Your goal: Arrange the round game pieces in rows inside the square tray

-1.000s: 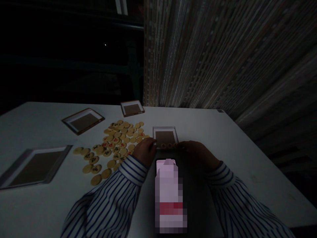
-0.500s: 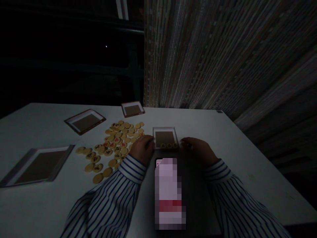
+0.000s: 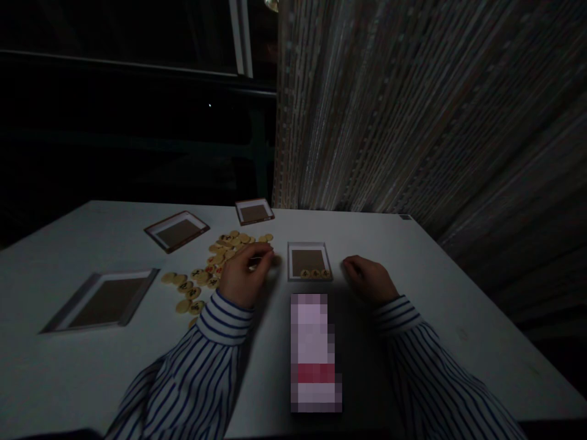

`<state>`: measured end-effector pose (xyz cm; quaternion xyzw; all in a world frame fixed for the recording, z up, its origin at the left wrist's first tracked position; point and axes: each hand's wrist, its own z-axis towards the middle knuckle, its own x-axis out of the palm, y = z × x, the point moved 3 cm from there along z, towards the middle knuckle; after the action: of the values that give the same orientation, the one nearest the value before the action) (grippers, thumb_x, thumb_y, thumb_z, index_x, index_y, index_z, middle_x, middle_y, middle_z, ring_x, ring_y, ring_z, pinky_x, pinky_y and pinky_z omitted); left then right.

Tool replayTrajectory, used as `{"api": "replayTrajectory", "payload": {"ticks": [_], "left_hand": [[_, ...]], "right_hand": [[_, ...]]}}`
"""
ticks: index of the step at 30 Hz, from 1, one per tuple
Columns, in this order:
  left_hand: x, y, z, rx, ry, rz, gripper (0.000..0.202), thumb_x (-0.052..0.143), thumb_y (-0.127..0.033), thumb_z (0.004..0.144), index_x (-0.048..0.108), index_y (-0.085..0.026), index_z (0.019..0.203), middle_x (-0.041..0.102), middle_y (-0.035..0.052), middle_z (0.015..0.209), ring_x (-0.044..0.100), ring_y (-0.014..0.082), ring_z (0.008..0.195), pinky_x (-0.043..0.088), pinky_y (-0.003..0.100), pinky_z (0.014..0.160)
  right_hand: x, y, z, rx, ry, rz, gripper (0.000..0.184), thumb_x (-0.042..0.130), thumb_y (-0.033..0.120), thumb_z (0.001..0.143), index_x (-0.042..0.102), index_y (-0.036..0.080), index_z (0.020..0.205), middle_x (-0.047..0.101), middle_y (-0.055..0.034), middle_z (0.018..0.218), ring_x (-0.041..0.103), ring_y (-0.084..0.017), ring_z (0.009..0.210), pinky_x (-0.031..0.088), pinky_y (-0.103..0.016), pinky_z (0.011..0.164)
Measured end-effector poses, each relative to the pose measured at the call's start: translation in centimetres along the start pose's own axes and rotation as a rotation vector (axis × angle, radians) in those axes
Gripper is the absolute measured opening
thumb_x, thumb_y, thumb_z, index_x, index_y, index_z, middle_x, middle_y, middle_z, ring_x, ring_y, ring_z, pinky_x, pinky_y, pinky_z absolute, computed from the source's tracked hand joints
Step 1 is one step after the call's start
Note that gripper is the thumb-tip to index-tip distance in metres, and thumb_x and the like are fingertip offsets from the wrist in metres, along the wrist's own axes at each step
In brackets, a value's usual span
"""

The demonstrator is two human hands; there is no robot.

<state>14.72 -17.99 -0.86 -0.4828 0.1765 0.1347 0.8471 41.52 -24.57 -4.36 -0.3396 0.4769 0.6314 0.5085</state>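
The scene is dim. My left hand (image 3: 245,274) hovers over the right edge of a heap of round wooden game discs (image 3: 206,272), its fingers curled together and blurred; what they hold, if anything, I cannot make out. My right hand (image 3: 369,278) rests on the white table (image 3: 458,305) to the right of a small square tray (image 3: 309,261), fingers loosely curled, nothing visible in them. Three discs (image 3: 315,273) lie in a row along the tray's near edge. Both sleeves are blue-striped.
A lit phone (image 3: 315,353) lies on the table between my forearms. Three more shallow trays are here: a large tray (image 3: 107,300) at the left, a dark-rimmed tray (image 3: 177,231) behind the heap, and a far small tray (image 3: 254,211). A ribbed wall stands at the right.
Both hands have left the small tray's sides. My left hand moved left to the disc heap, and my right hand drew back to the right onto the table. The camera tilted up slightly.
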Motion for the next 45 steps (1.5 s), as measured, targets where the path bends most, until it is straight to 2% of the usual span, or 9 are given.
{"api": "replayTrajectory", "payload": {"ticks": [4, 11, 19, 25, 30, 35, 40, 45], "left_hand": [[-2.8, 0.2, -0.4, -0.034, -0.061, 0.003, 0.020, 0.056, -0.033, 0.075, 0.064, -0.016, 0.083, 0.069, 0.0043, 0.088, 0.064, 0.0152, 0.079, 0.052, 0.026, 0.076], [-7.5, 2.5, -1.1, -0.125, -0.122, 0.035, 0.022, 0.060, -0.037, 0.072, 0.064, -0.016, 0.078, 0.068, 0.0020, 0.076, 0.063, 0.0143, 0.070, 0.051, 0.025, 0.068], [-11.3, 4.9, -1.9, -0.211, -0.230, 0.054, 0.022, 0.062, -0.038, 0.069, 0.062, -0.017, 0.075, 0.065, -0.0001, 0.068, 0.061, 0.0133, 0.064, 0.049, 0.024, 0.063], [-13.4, 7.2, -3.0, -0.214, -0.228, 0.101, 0.025, 0.057, -0.041, 0.074, 0.063, -0.017, 0.079, 0.067, 0.0013, 0.072, 0.063, 0.0148, 0.069, 0.050, 0.027, 0.068], [-14.2, 8.7, -3.9, -0.203, -0.219, 0.092, 0.030, 0.055, -0.044, 0.075, 0.065, -0.017, 0.084, 0.069, 0.0029, 0.077, 0.065, 0.0165, 0.074, 0.052, 0.028, 0.071], [-14.1, 8.8, -4.9, -0.182, -0.202, 0.117, 0.029, 0.053, -0.042, 0.077, 0.067, -0.017, 0.085, 0.070, 0.0046, 0.083, 0.065, 0.0176, 0.078, 0.053, 0.029, 0.073], [-13.9, 8.8, -5.9, -0.072, -0.169, 0.177, 0.026, 0.053, -0.038, 0.079, 0.066, -0.016, 0.085, 0.068, 0.0052, 0.085, 0.063, 0.0164, 0.078, 0.052, 0.028, 0.073], [-13.5, 8.9, -6.7, 0.108, -0.129, 0.224, 0.020, 0.055, -0.032, 0.079, 0.065, -0.016, 0.084, 0.068, 0.0054, 0.084, 0.063, 0.0166, 0.080, 0.052, 0.029, 0.076]], "right_hand": [[-0.2, -0.8, 0.0, 0.048, -0.071, 0.044, 0.028, 0.039, 0.031, 0.087, 0.063, 0.018, 0.092, 0.068, -0.0057, 0.084, 0.062, -0.017, 0.075, 0.044, -0.028, 0.068], [-1.6, -1.1, -0.3, 0.102, -0.224, 0.175, 0.028, 0.047, 0.036, 0.083, 0.064, 0.016, 0.089, 0.068, -0.0064, 0.083, 0.062, -0.017, 0.073, 0.046, -0.028, 0.067], [-4.2, 2.7, -1.5, 0.113, -0.335, 0.231, 0.028, 0.052, 0.041, 0.081, 0.064, 0.016, 0.086, 0.066, -0.0050, 0.077, 0.060, -0.016, 0.065, 0.047, -0.025, 0.055], [-5.1, 6.0, -2.6, 0.116, -0.327, 0.243, 0.034, 0.047, 0.043, 0.083, 0.063, 0.016, 0.095, 0.067, -0.0076, 0.082, 0.062, -0.018, 0.070, 0.049, -0.025, 0.050], [-4.9, 8.6, -3.4, 0.081, -0.258, 0.229, 0.035, 0.048, 0.041, 0.084, 0.061, 0.017, 0.106, 0.067, -0.0084, 0.092, 0.063, -0.018, 0.077, 0.050, -0.023, 0.048], [-4.5, 11.3, -4.5, -0.019, -0.160, 0.166, 0.032, 0.046, 0.038, 0.086, 0.058, 0.018, 0.109, 0.065, -0.0085, 0.102, 0.062, -0.018, 0.083, 0.053, -0.028, 0.059], [-3.9, 14.7, -5.6, -0.130, -0.135, 0.125, 0.029, 0.043, 0.034, 0.088, 0.058, 0.018, 0.108, 0.065, -0.0095, 0.102, 0.062, -0.019, 0.085, 0.054, -0.032, 0.066], [-1.5, 18.5, -6.1, -0.233, -0.165, 0.106, 0.025, 0.044, 0.024, 0.086, 0.060, 0.019, 0.104, 0.067, -0.0086, 0.095, 0.063, -0.018, 0.083, 0.053, -0.032, 0.070]]}}
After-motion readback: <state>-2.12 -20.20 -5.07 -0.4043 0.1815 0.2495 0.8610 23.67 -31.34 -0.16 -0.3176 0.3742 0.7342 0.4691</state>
